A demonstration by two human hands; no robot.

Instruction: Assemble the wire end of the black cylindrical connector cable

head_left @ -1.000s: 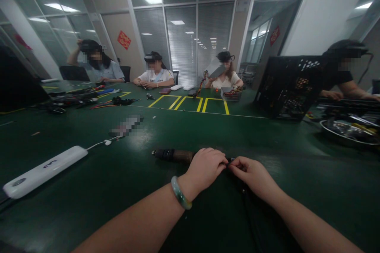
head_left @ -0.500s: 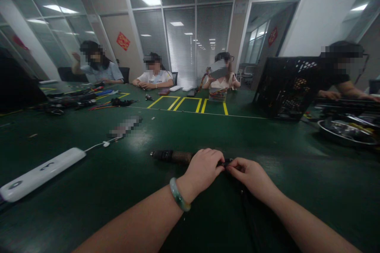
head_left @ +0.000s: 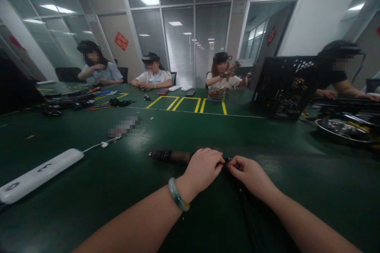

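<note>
Two-handed pinch, lower centre of frame
Your left hand [head_left: 204, 168] and right hand [head_left: 252, 176] are pinching a small dark piece [head_left: 227, 159], fingers together, near a cylindrical tool [head_left: 175, 157].

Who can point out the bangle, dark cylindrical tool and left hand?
Bangle [head_left: 177, 196], head view: outer side of its band.
Dark cylindrical tool [head_left: 175, 157], head view: its brown section.
Left hand [head_left: 204, 168], head view: back of the hand.

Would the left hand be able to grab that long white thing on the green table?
Probably yes: I see nothing standing between the left hand and the long white thing. But the hand is closed over the dark tool, so it may need to let go first.
</note>
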